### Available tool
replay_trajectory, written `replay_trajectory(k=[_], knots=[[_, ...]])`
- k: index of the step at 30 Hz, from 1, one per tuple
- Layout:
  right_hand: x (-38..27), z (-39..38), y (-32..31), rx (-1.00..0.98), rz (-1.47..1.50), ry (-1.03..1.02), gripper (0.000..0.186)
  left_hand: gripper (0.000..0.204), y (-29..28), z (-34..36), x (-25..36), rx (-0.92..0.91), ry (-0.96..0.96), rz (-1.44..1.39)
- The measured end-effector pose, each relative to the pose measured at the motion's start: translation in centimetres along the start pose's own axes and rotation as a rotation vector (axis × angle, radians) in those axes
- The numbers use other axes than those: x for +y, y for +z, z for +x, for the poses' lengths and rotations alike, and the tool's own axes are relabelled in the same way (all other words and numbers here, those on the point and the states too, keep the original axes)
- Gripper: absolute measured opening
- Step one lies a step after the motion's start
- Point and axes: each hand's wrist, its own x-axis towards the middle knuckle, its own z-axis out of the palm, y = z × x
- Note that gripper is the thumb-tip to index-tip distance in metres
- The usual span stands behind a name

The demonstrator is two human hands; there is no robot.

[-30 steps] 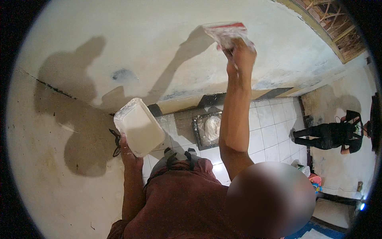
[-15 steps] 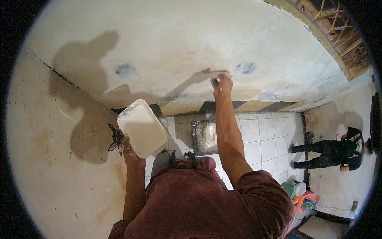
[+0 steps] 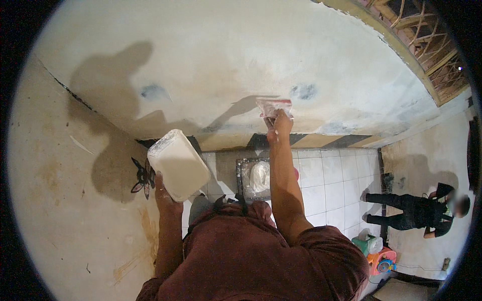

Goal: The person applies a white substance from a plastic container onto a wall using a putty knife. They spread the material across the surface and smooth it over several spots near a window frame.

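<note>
My left hand (image 3: pixel 169 194) grips a rectangular tray (image 3: pixel 165 142) by its near left edge, thumb over the rim. Smooth cream-coloured putty (image 3: pixel 182 168) covers the inside of this tray. Out in front, my right hand (image 3: pixel 282 125) is closed on a wide, flat putty scraper (image 3: pixel 274 104), smeared whitish with a reddish edge. Its broad face shows, close to the pale wall (image 3: pixel 216 60); whether it touches the wall I cannot tell. A dark grey patch (image 3: pixel 304 91) marks the wall just beyond the scraper, and a second patch (image 3: pixel 154 92) lies farther left.
Below, on white floor tiles (image 3: pixel 331 175), a dark square tray (image 3: pixel 242 163) holds a whitish bag (image 3: pixel 259 175), partly behind my right forearm. A person in black (image 3: pixel 416 206) stands at the right. Green and orange items (image 3: pixel 379 258) sit at lower right. A butterfly-shaped decoration (image 3: pixel 143 178) is on the left wall.
My right hand has drawn the scraper down toward me, and its face, edge-on before, now shows. The tray in my left hand has barely moved. The view has shifted slightly.
</note>
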Motion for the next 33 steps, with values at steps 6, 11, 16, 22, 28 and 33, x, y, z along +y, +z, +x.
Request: replay_trajectory(k=[6, 11, 16, 22, 28, 33], knots=[[-1.2, 6.3, 8.8, -0.243, -0.331, -0.261, 0.028, 0.048, -0.7, 0.7, -0.3, 0.021, -0.015, 0.047], [-1.9, -5.6, 8.6, -0.342, -0.41, -0.577, 0.059, 0.049, -1.9, 1.2, -0.3, -0.036, -0.03, 0.008], [3.1, -4.5, 0.0, -0.132, -0.831, -0.782, 0.052, 0.051, -1.3, 1.6, -0.1, -0.027, -0.022, 0.059], [3.0, 1.4, -1.4, 0.167, -1.1, -0.869, 0.041, 0.052, -3.5, 2.3, 0.1, -0.053, -0.057, -0.015], [14.2, 5.5, 4.5, 0.087, -1.444, -1.125, 0.059, 0.053, -1.8, 2.5, -0.5, -0.018, -0.078, 0.03], [12.4, -4.5, 4.2, -0.174, -1.251, -0.989, 0.05, 0.054, -3.1, 2.2, 1.0, 0.04, -0.042, 0.06]])
